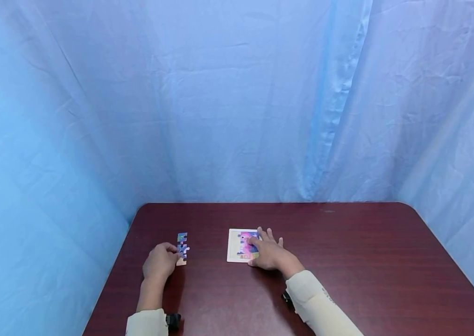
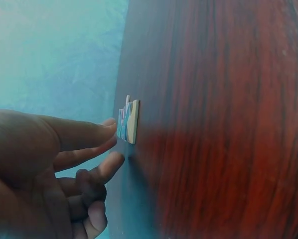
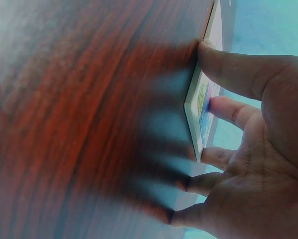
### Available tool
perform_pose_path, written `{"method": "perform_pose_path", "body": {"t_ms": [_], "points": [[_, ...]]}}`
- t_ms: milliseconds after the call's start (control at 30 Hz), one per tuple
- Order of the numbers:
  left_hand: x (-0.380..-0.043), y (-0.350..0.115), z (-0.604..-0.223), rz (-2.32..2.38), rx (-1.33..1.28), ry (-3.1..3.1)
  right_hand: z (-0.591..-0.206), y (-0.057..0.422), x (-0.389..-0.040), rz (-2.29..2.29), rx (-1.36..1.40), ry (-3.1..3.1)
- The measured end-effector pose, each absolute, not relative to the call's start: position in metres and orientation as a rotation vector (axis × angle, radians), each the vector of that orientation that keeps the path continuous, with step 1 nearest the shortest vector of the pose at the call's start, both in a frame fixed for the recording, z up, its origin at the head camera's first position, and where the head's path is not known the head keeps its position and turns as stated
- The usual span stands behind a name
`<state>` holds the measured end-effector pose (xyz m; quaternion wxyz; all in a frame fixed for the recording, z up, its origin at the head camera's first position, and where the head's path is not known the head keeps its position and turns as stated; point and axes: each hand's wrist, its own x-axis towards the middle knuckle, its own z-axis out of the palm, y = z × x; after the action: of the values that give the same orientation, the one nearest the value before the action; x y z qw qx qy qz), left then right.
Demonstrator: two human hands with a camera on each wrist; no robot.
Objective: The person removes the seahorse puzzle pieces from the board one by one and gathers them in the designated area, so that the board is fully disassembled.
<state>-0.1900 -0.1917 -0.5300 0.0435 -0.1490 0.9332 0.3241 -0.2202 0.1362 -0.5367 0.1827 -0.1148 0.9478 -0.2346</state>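
Note:
On the left of the table lies a column of jigsaw puzzle pieces point(image 1: 182, 249), blue and purple with a pale end piece point(image 2: 132, 122). My left hand point(image 1: 160, 262) is beside them, its thumb and forefinger tips right at their left edge; the other fingers bend loosely below. To the right, a square puzzle tray point(image 1: 232, 249) with a pale rim is partly filled by a pink and purple picture point(image 1: 245, 240). My right hand point(image 1: 268, 252) lies spread over its right side, thumb at the near rim point(image 3: 194, 94) and forefinger on the picture. The hand hides the tray's right part.
The dark red wooden table point(image 1: 346, 261) extends far to the right and in front of the hands. Blue curtains point(image 1: 237, 116) hang behind its back edge and on both sides. Each wrist carries a small black camera mount point(image 1: 173, 321).

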Motion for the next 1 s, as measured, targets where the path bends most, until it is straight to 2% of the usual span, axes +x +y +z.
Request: {"method": "perform_pose_path", "body": {"t_ms": [233, 1000], "points": [[-0.19, -0.179, -0.528, 1.005, -0.385, 2.946, -0.539, 0.136, -0.221, -0.645, -0.321, 2.673], [-0.207, -0.078, -0.525, 1.022, -0.064, 2.978, -0.541, 0.137, -0.219, -0.607, -0.307, 2.653]]}}
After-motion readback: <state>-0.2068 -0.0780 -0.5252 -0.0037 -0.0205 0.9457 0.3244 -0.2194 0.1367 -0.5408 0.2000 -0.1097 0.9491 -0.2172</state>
